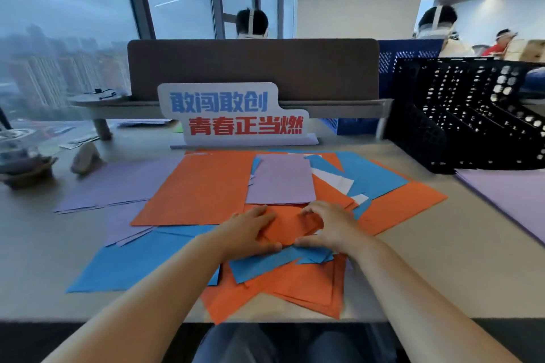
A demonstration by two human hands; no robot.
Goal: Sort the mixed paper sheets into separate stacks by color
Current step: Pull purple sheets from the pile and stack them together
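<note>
A mixed pile of paper lies on the desk in front of me. A large orange sheet (pixel 197 188) tops its left half, a purple sheet (pixel 281 180) lies in the middle, and blue sheets (pixel 365 174) fan out at the right. Both hands frame a small orange sheet (pixel 290 225) at the pile's near middle. My left hand (pixel 250 230) rests flat on its left edge, thumb on a blue sheet (pixel 265 264) below. My right hand (pixel 330 228) curls its fingers on the right edge. More orange sheets (pixel 309 286) lie nearest me.
Purple sheets (pixel 118 186) lie at the left, a big blue sheet (pixel 138 262) at the near left, another purple stack (pixel 510 194) at the right. A sign (pixel 236 115) stands behind the pile. A black mesh file rack (pixel 472 115) occupies the right back. People sit beyond the divider.
</note>
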